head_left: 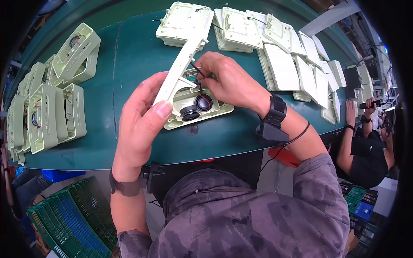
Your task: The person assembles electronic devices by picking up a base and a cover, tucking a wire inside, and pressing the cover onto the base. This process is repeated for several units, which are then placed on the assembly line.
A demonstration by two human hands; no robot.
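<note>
A pale green plastic cover point(183, 60) stands tilted on edge, and my left hand point(140, 114) grips its lower end between thumb and fingers. Below it on the table lies a pale green housing point(220, 110), open at the top. Inside are a round black speaker point(203, 102) with a red wire, a second round black part point(189, 112) and a green circuit board point(192, 76), partly covered by the cover. My right hand point(228, 79) reaches over the housing, its fingers pinched on a thin black cable point(196, 68) near the board; the fingertips are partly hidden.
Several open pale green housings with wires point(45, 116) stand at the left. Flat covers and closed units point(282, 66) are stacked along the far and right side of the green table point(137, 43). Green crates point(69, 219) sit below at left. Another person's arm point(347, 142) rests at far right.
</note>
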